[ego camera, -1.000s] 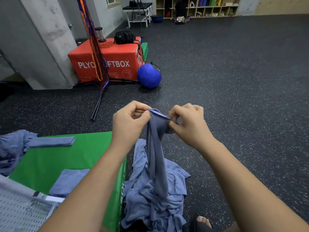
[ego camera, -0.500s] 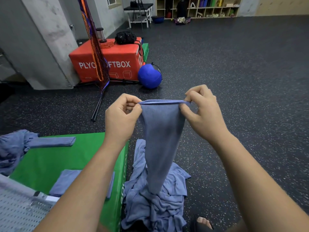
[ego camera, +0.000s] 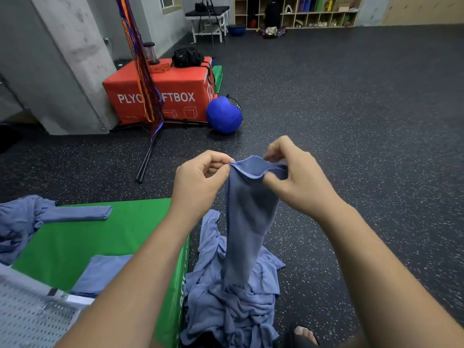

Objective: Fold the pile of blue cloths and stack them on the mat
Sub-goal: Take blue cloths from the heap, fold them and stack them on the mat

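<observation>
While both arms reach forward over the floor, a blue cloth (ego camera: 248, 222) hangs between the hands by its top hem.

- The left hand (ego camera: 198, 182) has its fingers curled, with thumb and forefinger pinching the left corner of the hem.
- The right hand (ego camera: 298, 182) has its fingers curled onto the right part of the hem. It is slightly blurred, so the exact finger placement cannot be made out.
- The hands are near each other and not touching. The hem sags slack between them.
- The cloth narrows downward, and its lower end reaches the pile (ego camera: 231, 302) of crumpled blue cloths on the dark floor (ego camera: 351, 121). I cannot tell whether the end is lifted clear of the pile.
- The pile lies just beside the right edge of the green mat (ego camera: 100, 234).
- On the mat, one folded cloth (ego camera: 100, 275) lies flat at the near side. A long folded strip (ego camera: 82, 213) lies at the far edge, next to a second crumpled heap (ego camera: 17, 222) at the left.
- A perforated white panel (ego camera: 25, 320) is at lower left.
- Behind, a red box (ego camera: 175, 96) carries a black bag (ego camera: 187, 56), with a blue ball (ego camera: 223, 115) beside it.
</observation>
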`<state>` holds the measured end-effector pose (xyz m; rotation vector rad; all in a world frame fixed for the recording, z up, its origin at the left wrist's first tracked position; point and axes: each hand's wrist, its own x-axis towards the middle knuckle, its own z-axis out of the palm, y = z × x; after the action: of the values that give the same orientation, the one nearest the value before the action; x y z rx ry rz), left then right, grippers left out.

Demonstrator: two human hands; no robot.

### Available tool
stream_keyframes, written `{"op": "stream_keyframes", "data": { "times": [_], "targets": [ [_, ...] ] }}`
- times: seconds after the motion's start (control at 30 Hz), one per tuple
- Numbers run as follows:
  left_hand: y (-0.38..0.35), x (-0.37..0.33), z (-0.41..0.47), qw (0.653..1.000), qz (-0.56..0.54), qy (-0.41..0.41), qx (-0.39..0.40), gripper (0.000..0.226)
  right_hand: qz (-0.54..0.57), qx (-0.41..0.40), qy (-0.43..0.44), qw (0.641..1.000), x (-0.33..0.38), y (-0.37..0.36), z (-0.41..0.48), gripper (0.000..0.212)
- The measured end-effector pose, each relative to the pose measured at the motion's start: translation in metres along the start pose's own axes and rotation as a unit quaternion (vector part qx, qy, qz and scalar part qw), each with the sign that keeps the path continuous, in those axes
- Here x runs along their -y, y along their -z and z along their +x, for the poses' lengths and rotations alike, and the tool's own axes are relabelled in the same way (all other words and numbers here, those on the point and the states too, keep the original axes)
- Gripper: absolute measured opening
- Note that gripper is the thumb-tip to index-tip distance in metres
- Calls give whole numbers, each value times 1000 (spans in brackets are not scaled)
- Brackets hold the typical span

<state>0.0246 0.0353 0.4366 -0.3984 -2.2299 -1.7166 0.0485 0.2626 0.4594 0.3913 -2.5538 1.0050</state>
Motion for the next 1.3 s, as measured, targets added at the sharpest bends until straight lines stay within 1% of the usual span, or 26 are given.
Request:
{"op": "stream_keyframes", "data": {
  "times": [0.1, 0.13, 0.17, 0.2, 0.27, 0.3, 0.37, 0.4, 0.47, 0.53, 0.6, 0.7, 0.73, 0.83, 0.97, 1.07, 1.17, 1.3],
  "targets": [
    [-5, -1, -2, 999, 9, -9, 32, 19, -62, 59, 56, 995, 8, -8, -1, 66],
    [-7, -2, -3, 999, 15, -13, 43, 20, -59, 71, 63, 994, 10, -11, -1, 70],
    [-7, -2, -3, 998, 17, -16, 52, 21, -44, 75, 64, 994, 10, -15, -2, 66],
    [-8, -2, -4, 998, 14, -17, 62, 22, -26, 70, 65, 995, 9, -18, -1, 56],
    [-8, -2, -5, 997, 9, -18, 72, 23, -4, 45, 77, 996, 7, -21, 1, 25],
    [-8, -2, -5, 997, 10, -19, 74, 22, 3, 35, 78, 996, 7, -21, 2, 13],
    [-9, 0, -5, 998, 2, -16, 67, 21, 4, 24, 65, 998, 9, -20, 3, 2],
    [-10, 1, -6, 998, -6, -11, 60, 21, -3, 19, 63, 998, 11, -20, 3, 1],
    [-12, 2, -7, 999, -8, -9, 49, 23, -16, 15, 58, 998, 13, -22, 4, 6],
    [-16, 3, -9, 998, 3, -11, 56, 27, -10, 14, 40, 999, 14, -24, 4, 12],
    [-18, 5, -13, 997, 31, -19, 67, 32, 4, 7, 24, 1000, 15, -24, 4, 13],
    [-23, 9, -16, 992, 102, -31, 63, 39, 29, -8, 12, 999, 19, -19, 4, 9],
    [-24, 11, -17, 992, 108, -29, 65, 41, 42, -16, 5, 999, 19, -17, 4, 10],
    [-31, 22, -18, 992, 86, -8, 87, 49, 71, -44, -11, 996, 20, -8, 5, 13],
    [-39, 51, -19, 985, 129, 43, 108, 42, 89, -96, -19, 991, 16, 8, 6, 12],
    [-42, 72, -20, 980, 143, 67, 121, 36, 100, -116, -38, 988, 12, 18, 5, 14],
    [-46, 84, -22, 974, 165, 70, 138, 33, 88, -121, -56, 987, 7, 22, 2, 12],
    [-48, 102, -28, 968, 188, 75, 151, 31, 76, -157, -70, 982, 1, 31, 0, 11]
  ]
}}
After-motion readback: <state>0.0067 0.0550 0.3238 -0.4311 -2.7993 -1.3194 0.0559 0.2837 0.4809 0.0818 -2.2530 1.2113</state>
